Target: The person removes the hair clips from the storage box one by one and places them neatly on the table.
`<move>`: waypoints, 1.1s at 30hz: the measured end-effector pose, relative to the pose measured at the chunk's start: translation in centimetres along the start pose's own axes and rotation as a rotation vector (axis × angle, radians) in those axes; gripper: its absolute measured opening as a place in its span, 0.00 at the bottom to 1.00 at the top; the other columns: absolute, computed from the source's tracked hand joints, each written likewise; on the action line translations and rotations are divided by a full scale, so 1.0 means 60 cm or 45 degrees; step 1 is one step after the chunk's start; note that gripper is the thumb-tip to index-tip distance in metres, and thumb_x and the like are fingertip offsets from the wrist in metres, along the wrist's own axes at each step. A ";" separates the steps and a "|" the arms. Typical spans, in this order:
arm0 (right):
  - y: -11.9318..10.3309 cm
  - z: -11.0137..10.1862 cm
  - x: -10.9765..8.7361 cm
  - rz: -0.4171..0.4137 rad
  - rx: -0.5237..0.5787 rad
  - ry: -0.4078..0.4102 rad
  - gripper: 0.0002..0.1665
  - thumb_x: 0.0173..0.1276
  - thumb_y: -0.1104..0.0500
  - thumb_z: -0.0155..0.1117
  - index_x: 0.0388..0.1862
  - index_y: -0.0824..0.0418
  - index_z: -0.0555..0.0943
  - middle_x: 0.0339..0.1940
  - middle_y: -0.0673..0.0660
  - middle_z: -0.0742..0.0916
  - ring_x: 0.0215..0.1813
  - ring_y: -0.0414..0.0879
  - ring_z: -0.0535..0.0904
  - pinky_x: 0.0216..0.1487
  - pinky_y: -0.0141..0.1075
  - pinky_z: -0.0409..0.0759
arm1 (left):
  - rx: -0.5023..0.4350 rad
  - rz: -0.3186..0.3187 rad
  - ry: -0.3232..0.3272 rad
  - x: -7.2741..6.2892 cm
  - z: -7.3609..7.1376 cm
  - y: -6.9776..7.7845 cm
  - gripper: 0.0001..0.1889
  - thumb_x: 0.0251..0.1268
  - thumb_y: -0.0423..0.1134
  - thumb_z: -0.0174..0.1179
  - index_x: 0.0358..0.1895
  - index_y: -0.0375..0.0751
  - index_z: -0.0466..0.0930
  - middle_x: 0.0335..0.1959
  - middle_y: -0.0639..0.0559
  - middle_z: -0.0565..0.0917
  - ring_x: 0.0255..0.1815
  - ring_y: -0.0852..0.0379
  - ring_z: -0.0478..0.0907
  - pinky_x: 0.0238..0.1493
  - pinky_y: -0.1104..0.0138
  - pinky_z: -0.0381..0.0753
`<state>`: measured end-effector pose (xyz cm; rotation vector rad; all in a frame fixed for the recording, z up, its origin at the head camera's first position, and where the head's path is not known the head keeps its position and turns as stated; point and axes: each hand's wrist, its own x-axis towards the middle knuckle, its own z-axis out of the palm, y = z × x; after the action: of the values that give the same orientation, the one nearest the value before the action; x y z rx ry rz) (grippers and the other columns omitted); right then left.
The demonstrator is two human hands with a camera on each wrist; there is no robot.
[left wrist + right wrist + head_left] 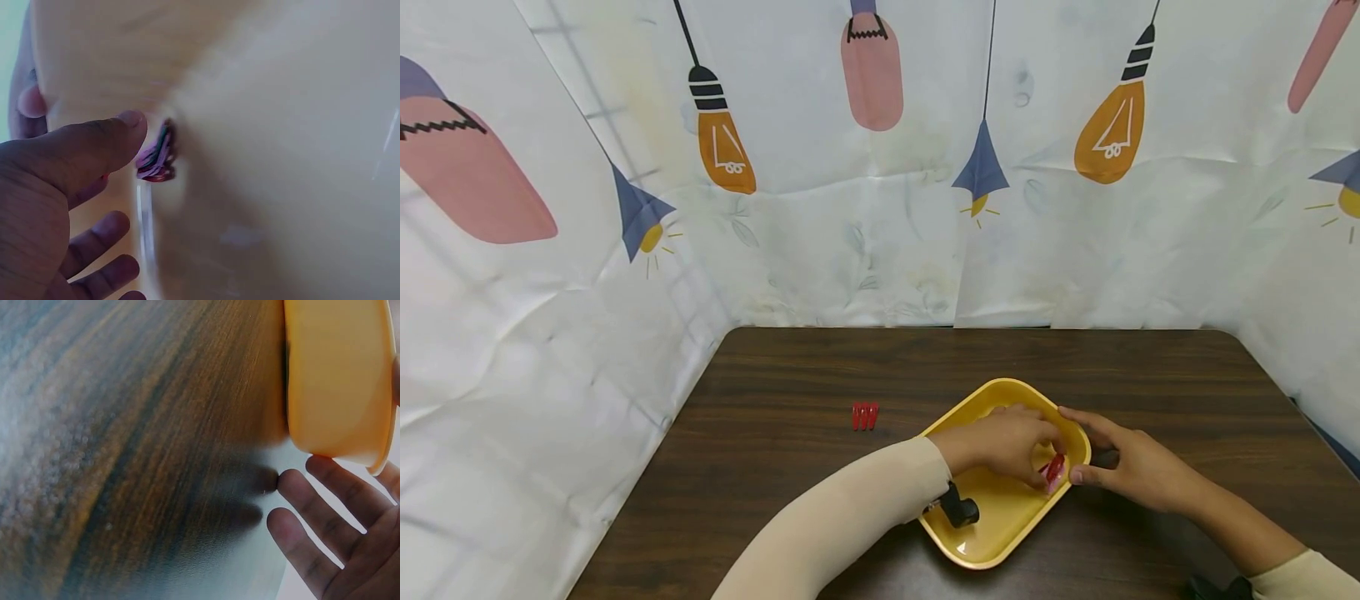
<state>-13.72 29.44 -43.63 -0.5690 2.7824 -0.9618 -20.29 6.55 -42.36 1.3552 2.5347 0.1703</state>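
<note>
A yellow tray point(992, 521) with rounded corners sits on the dark wood table. My left hand point(1018, 442) reaches into its right end, with a small red clip point(1056, 463) between thumb and fingers. Beside the thumb in the left wrist view lies a small pile of pink, dark green and red pieces point(156, 156), blurred, against the tray wall. Around the tray's right corner, my right hand point(1138, 467) touches the outside with thumb and forefinger spread. The right wrist view shows its other fingers point(337, 519) fairly straight, one fingertip at the tray's underside.
Three slim red clips point(865, 416) lie side by side on the table point(775, 483), left of the tray. A white curtain point(820, 250) printed with lamps and bulbs hangs behind the table and along its sides.
</note>
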 end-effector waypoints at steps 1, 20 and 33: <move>0.000 0.000 0.000 -0.001 0.000 0.001 0.49 0.65 0.36 0.71 0.81 0.42 0.63 0.67 0.69 0.79 0.60 0.67 0.80 0.47 0.64 0.80 | -0.001 0.001 0.007 -0.001 -0.003 -0.001 0.25 0.54 0.60 0.76 0.57 0.67 0.83 0.47 0.71 0.77 0.50 0.67 0.69 0.50 0.69 0.66; 0.000 -0.001 0.000 -0.006 0.004 -0.003 0.49 0.65 0.36 0.72 0.81 0.44 0.63 0.62 0.67 0.83 0.60 0.66 0.81 0.48 0.63 0.80 | -0.187 0.035 0.129 -0.033 -0.032 -0.031 0.27 0.59 0.52 0.76 0.61 0.52 0.83 0.56 0.66 0.83 0.59 0.69 0.75 0.62 0.78 0.66; -0.001 -0.001 0.001 0.017 -0.002 -0.011 0.49 0.64 0.36 0.72 0.81 0.43 0.63 0.64 0.68 0.82 0.59 0.66 0.81 0.48 0.63 0.80 | -0.321 0.025 0.228 -0.059 -0.040 -0.051 0.25 0.58 0.48 0.77 0.59 0.50 0.83 0.52 0.61 0.84 0.57 0.62 0.78 0.60 0.75 0.70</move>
<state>-13.77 29.39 -43.53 -0.5525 2.7756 -0.9525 -21.52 1.96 -40.11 1.3173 2.5342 0.6191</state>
